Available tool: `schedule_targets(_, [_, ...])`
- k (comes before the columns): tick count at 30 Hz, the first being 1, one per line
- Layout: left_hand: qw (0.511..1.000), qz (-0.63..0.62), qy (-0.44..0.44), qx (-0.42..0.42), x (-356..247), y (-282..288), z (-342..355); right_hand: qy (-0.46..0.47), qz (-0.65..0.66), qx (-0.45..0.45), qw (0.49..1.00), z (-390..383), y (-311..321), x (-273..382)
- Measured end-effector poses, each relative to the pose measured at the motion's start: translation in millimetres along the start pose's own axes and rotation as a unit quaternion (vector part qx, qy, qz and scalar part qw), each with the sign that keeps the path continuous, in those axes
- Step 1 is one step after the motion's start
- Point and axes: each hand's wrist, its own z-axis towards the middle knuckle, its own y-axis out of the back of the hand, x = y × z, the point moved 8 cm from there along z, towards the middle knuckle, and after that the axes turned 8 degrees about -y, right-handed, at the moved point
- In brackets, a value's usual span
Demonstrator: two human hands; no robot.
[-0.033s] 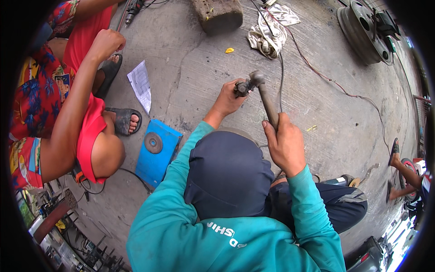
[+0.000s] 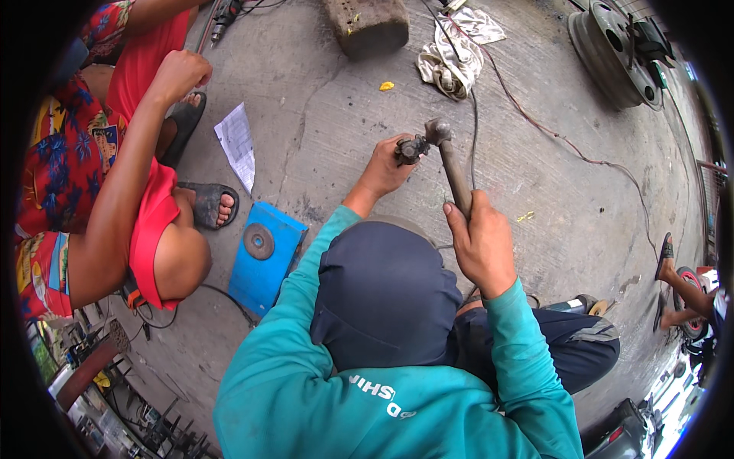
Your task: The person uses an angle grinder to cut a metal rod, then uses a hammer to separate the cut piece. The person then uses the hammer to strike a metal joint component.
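My left hand [image 2: 388,166] is closed around a dark, grimy metal part [image 2: 410,150] with a knobbly end, held low over the concrete floor. My right hand [image 2: 485,243] grips a hammer [image 2: 454,174] by the lower half of its handle. The hammer's head is up beside the metal part, at its right; whether the two touch I cannot tell. Both my arms are in teal sleeves. The fingers of my left hand are partly hidden behind the part.
A co-worker in red shorts [image 2: 145,252] sits close on the left. A blue panel [image 2: 267,283] bears a grinding disc [image 2: 258,241]; a paper sheet [image 2: 237,145] lies beyond. Farther off are a block [image 2: 371,27], a white rag [image 2: 447,69], cables and a wheel rim [image 2: 604,57].
The hammer's head has shifted slightly to the right, with my right hand nearly still. My left hand and the metal part have hardly moved.
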Motion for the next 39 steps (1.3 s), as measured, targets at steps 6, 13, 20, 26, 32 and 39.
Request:
schedule_targets(6, [1.000,0.010,-0.025,-0.016,6.9,-0.5,-0.5,-0.016,0.044,0.018,0.999,2.9,10.6,-3.0])
schedule_targets(13, [1.000,0.010,-0.011,0.009,22.5,-2.6,0.8,0.139,0.093,-0.163,0.972,-17.6,27.6,15.8])
schedule_targets(20, [0.997,0.071,0.023,0.019,23.6,-8.9,2.9,0.112,0.010,-0.098,0.989,0.2,-14.9,-34.2])
schedule_targets(26, [1.000,0.004,-0.002,-0.012,26.8,-0.4,1.9,0.053,0.190,-0.094,0.976,-18.2,48.0,10.1])
schedule_targets(32, [1.000,0.009,0.013,0.012,25.0,-7.5,1.1,0.054,0.042,-0.055,0.996,10.5,-5.9,-21.8])
schedule_targets(39, [0.999,0.021,0.045,0.012,21.8,-0.5,2.1,-0.022,0.159,-0.008,0.987,0.7,20.9,-8.8])
